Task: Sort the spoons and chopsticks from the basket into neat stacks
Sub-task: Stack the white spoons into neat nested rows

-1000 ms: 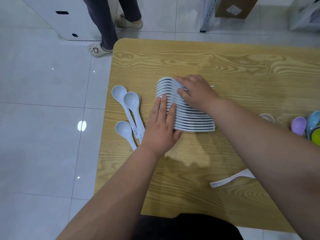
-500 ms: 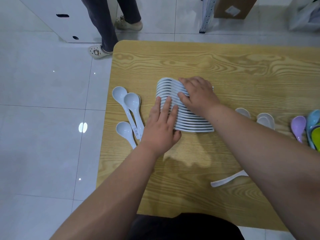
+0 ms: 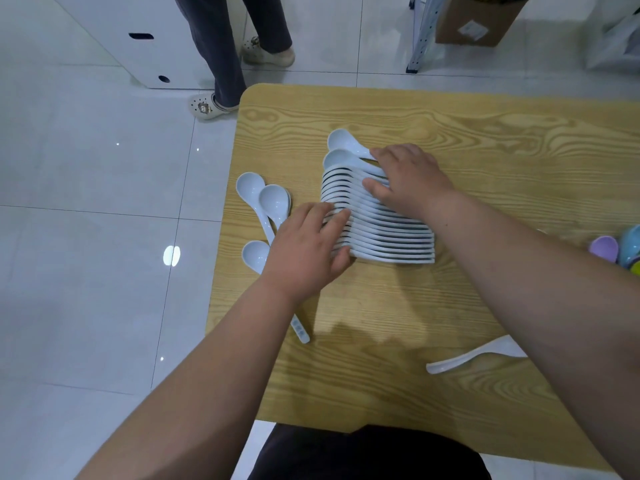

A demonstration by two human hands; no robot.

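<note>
**White spoon row: two at the far end have split off**

Delta vs 0.5 s ago: spoon row (image 3: 381, 226) was one tight nested block. Now the two far spoons (image 3: 341, 142) sit apart from it at the far end, bowls to the left, handles running under the right hand. Rest of the row holds the same spot on the table (image 3: 381, 393), left of centre, bowls left, handles right.

Right hand (image 3: 410, 183) has shifted slightly toward the far end. Fingers straight and spread, flat on the handles, index tip on the farthest handle, nothing gripped. Left hand (image 3: 304, 249) is about where it was. Fingers straight and together, lying over the bowls at the row's near-left corner, pressing, not wrapped round anything. White spoons seen right of the row earlier are now hidden behind the right forearm.

Edges/room:
- Three loose spoons (image 3: 274, 200) lie just beside the table's left edge, bowls up, two overlapping, the third nearer. Handles run under the left hand; one handle end shows on the near side of the forearm.
- Only a narrow strip of wood sits between them and the row.
- Wide bare wood runs beyond the row to the far edge.
- Bare wood also runs from the row to the near edge, except a lone spoon (image 3: 478, 355) at near right, partly under the right forearm.
- Coloured spoons (image 3: 604, 247) sit at the right frame edge, well apart from the row.
- A person's legs (image 3: 225, 46) stand on the tile floor close to the far-left table corner; a cardboard box (image 3: 478, 19) is further back.
</note>
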